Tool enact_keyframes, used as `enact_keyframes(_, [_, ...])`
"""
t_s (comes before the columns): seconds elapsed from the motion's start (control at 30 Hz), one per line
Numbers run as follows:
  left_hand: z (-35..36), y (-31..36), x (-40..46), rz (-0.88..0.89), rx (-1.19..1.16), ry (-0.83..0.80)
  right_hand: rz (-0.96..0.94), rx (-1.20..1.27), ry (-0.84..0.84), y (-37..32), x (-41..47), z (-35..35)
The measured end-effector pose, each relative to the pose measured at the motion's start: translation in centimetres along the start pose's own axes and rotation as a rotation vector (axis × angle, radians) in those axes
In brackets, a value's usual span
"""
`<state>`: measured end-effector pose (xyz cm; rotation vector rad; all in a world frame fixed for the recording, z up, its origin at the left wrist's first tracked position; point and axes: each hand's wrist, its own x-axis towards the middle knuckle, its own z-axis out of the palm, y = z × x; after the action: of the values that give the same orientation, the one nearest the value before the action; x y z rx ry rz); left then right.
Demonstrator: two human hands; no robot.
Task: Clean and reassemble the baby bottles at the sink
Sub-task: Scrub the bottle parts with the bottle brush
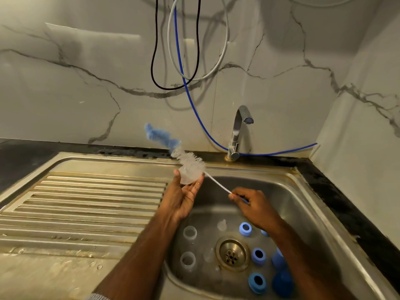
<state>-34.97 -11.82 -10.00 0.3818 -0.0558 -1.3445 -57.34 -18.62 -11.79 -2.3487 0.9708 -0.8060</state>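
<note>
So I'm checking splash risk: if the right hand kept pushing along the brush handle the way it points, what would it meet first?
Probably the left hand, which holds a clear cap where the bottle brush bristles sit. The right hand points up-left along the handle; depth is uncertain.
</note>
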Motion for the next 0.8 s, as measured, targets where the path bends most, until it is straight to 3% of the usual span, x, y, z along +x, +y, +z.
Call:
enact_keyframes(0.1, [-0.2, 1.0, 0.2, 0.031, -0.037, 0.032, -0.007, 0.008, -0.051, 0.1, 0.0, -0.3])
enact_keyframes(0.23, [0.2, 0.9, 0.0, 0.017, -0.003, 0.013, 0.066, 0.011, 0.037, 0.5, 0.0, -0.9])
enact_keyframes(0.47, [0.0, 1.3, -0.1, 0.072, 0.000, 0.058, 0.050, 0.046, -0.123, 0.4, -0.2, -1.4])
enact_keyframes(0.67, [0.2, -0.2, -0.1, 0.021, 0.069, 0.053, 0.002, 0.068, 0.043, -1.3, 0.4, 0.1])
enact_keyframes(0.8, [-0.1, 0.9, 0.0, 0.063, 0.027, 0.035, 0.016, 0.024, -0.033, -0.6, -0.1, -0.6])
